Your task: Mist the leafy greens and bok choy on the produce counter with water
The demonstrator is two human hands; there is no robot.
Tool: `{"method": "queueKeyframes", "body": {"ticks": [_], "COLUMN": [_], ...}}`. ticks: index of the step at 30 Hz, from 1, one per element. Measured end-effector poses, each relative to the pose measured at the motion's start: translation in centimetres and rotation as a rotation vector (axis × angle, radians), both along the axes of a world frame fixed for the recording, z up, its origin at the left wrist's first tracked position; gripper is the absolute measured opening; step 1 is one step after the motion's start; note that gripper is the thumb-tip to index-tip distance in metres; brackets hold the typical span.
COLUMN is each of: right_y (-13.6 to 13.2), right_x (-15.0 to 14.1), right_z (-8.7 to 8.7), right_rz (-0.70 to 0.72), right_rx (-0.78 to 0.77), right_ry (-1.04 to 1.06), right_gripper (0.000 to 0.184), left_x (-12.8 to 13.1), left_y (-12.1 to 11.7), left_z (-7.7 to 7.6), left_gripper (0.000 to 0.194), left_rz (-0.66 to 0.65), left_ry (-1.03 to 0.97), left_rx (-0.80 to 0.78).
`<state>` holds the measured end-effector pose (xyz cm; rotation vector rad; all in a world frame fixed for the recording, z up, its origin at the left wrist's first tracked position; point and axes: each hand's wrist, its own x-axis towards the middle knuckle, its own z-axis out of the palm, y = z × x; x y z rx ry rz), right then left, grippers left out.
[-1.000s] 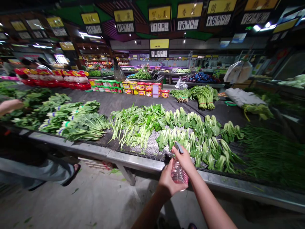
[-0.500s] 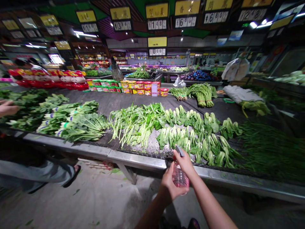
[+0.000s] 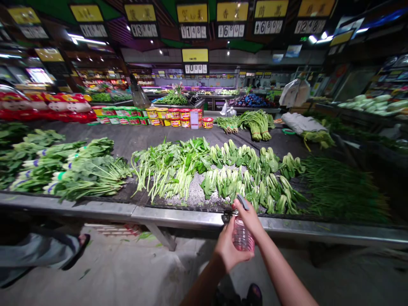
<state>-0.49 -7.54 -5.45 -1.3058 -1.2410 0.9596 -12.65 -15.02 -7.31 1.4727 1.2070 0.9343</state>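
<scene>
Pink, clear plastic: I see one bottle [image 3: 242, 238] just before the counter's [image 3: 191, 217] front edge, its long axis near upright, grey head [image 3: 242, 201] uppermost, toward the greens [image 3: 208, 185]. Two hands close around it: my left hand [image 3: 228, 250] cups the body, my right hand [image 3: 250, 219] grips the neck. The greens crowd too closely to count.

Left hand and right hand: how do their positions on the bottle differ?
The left hand cups the bottle around its ribbed body; the right hand grips by its grey top. The left hand sits lower, the right hand higher. Both are bare and hold the same bottle.
</scene>
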Motion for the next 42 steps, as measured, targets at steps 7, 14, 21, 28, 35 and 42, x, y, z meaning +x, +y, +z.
{"method": "queueKeyframes", "body": {"ticks": [7,14,21,28,35,42], "right_y": [-1.6,-2.2,-2.9,-4.4,-4.9,-4.4], "right_x": [0.7,1.1,2.0,2.6,2.8,4.1], "right_z": [-0.2,-0.3,-0.3,-0.7,-1.0,-1.2], "right_rz": [-0.046,-0.095,-0.144,-0.186,-0.214,-0.237], "right_rx": [-0.030,-0.057,-0.036,-0.064,-0.065,-0.061], "right_ry": [-0.121,-0.082,-0.014,-0.165,-0.090,-0.013], "right_gripper": [0.046,0.052,0.050,0.047,0.047,0.047], "left_x": [0.6,0.7,1.1,1.5,1.5,2.3], "left_y": [-1.1,-1.1,-1.1,-2.3,-2.2,-1.3], "left_z": [-1.3,0.0,0.4,-0.1,-0.3,0.2], "left_gripper": [0.112,0.110,0.113,0.113,0.114,0.113], "left_rz": [-0.044,-0.114,-0.182,-0.200,-0.233,-0.299], "left_ry": [0.057,0.080,0.103,0.119,0.130,0.094], "left_rx": [0.013,0.021,0.026,-0.004,-0.022,0.041]}}
